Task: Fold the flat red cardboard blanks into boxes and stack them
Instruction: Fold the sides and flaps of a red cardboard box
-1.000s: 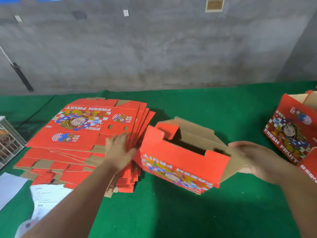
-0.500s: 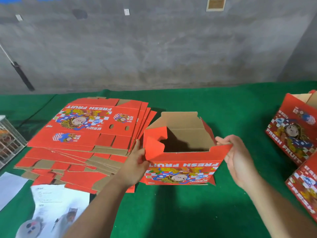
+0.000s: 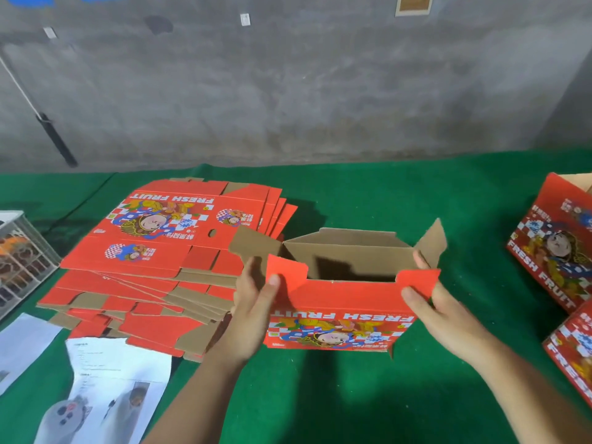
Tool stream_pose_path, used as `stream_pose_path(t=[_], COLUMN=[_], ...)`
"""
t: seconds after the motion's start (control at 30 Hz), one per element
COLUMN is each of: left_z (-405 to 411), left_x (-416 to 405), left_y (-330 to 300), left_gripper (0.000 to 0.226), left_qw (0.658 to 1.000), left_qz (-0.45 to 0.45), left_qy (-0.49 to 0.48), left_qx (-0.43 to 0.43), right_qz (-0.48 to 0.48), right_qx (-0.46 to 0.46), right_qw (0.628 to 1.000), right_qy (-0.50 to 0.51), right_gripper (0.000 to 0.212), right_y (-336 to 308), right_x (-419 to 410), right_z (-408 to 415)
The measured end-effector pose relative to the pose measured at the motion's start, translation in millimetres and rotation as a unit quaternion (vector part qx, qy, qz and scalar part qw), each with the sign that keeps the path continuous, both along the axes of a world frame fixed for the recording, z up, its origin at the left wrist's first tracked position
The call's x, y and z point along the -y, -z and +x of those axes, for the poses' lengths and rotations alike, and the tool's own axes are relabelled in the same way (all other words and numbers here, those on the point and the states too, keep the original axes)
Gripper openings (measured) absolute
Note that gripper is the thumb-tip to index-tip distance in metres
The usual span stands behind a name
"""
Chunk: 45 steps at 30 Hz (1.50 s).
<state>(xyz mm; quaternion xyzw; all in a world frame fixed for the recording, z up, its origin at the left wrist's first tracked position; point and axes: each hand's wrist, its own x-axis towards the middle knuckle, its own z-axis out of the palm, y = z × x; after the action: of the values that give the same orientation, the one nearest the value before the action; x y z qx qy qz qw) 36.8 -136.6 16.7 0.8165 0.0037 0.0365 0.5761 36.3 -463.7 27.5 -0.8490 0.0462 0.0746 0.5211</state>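
A red "FRESH FRUIT" box [image 3: 339,312] stands upright and open-topped on the green table, its brown end flaps splayed outward. My left hand [image 3: 253,302] grips its left end, thumb on the red front panel and fingers behind the corner. My right hand [image 3: 439,309] grips the right end the same way, thumb on the front. A fanned pile of flat red blanks [image 3: 166,248] lies to the left, printed side up.
Folded red boxes [image 3: 554,245] lie at the right edge, another [image 3: 573,354] below them. Printed paper sheets [image 3: 109,382] lie at front left. A wire crate [image 3: 22,251] stands at the far left. A grey concrete wall [image 3: 320,84] closes the back of the green table [image 3: 352,395].
The box has been squared up to face me and its two brown end flaps have swung outward. Both hands now hold its ends with thumbs on the front panel.
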Motion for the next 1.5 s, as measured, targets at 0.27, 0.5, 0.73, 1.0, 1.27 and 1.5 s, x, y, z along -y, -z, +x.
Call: stream_pose_path(t=[0.27,0.5,0.73,1.0,1.27,1.5], left_z=[6.3,5.6,14.0,14.2,9.0,-1.9], left_x=[21.5,14.0,16.4,26.6,35.6,38.6], left_y=[45.0,61.6,52.1,1.8,21.9,43.5], left_gripper=[0.080,0.066,0.058,0.068,0.095,0.100], left_qw=[0.945,0.964,0.981,0.975,0.929,0.929], left_qz=[0.290,0.220,0.175,0.143,0.367,0.357], left_qy=[-0.111,-0.082,-0.032,-0.078,-0.032,-0.035], left_qx=[0.103,0.124,0.081,0.151,0.047,0.093], right_qz=[-0.381,-0.409,-0.455,-0.290,-0.180,-0.225], right_qx=[0.163,0.210,0.173,0.234,0.163,0.223], right_qw=[0.897,0.879,0.873,0.923,0.968,0.946], right_qy=[0.155,0.127,0.036,0.093,0.066,0.073], right_gripper=[0.089,0.082,0.063,0.040,0.076,0.046], right_y=[40.7,47.3,19.2,-46.6,0.8,54.3], right_x=[-32.6,-61.6,-47.9,-10.5,-26.4,-19.8], right_z=[1.6,14.0,60.4,85.6,62.5,36.2])
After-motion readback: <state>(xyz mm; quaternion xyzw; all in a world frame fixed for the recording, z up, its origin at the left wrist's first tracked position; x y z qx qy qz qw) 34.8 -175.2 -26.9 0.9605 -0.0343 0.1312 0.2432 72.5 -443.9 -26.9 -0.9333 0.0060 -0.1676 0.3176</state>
